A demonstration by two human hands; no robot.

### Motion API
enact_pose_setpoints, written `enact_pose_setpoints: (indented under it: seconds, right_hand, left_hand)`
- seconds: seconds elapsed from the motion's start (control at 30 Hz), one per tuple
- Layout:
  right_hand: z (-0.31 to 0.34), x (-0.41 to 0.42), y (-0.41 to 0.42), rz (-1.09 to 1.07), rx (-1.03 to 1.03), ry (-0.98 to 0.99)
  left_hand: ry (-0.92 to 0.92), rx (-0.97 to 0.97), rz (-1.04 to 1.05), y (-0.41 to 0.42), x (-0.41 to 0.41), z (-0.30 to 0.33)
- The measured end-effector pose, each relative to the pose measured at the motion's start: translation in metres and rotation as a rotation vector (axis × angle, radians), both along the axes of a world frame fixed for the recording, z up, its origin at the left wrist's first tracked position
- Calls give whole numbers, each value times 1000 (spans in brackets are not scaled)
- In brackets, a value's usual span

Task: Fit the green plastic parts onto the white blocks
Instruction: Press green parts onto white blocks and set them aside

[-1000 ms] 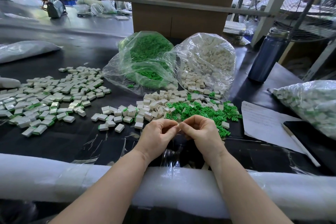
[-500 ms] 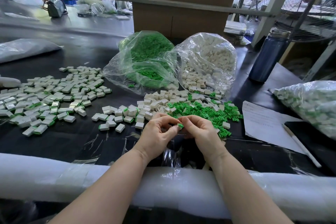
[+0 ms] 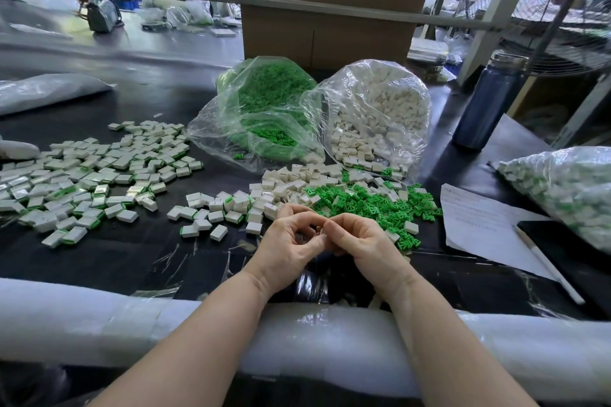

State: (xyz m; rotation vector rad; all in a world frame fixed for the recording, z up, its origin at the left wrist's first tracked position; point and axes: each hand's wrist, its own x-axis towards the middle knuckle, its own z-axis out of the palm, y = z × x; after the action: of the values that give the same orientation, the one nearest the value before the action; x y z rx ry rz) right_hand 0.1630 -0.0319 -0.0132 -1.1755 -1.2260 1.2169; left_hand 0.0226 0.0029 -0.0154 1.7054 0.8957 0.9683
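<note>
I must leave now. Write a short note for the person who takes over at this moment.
Left hand and right hand: fingers curled, tips meeting; any piece in the grip is hidden.
Loose green parts and bare white blocks lie just beyond the hands; refill bags behind.
Done: fitted blocks spread at left.
Left: both loose piles.

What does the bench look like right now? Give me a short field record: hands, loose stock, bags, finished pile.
left hand: fingers curled, fingertips meeting the right hand's
right hand: fingers curled; held piece hidden
loose green plastic parts: heap just beyond the hands
loose white rectangular blocks: left of the green heap
clear bag of green parts: open, behind
clear bag of white blocks: open, to its right
assembled blocks: spread at left
</note>
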Motion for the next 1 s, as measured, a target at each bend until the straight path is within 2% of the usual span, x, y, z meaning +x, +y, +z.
enact_pose_setpoints:
  seconds: [0.33, 0.63, 1.0]
  right_hand:
    - [-1, 0, 0, 32, -4, 31]
    - [-3, 0, 0, -7, -16, 73]
    - [-2, -1, -1, -18, -11, 83]
  left_hand:
    - [-15, -6, -44, -1, -1, 0]
    - [114, 79, -82, -1, 1, -2]
    - [141, 102, -89, 1, 2, -4]
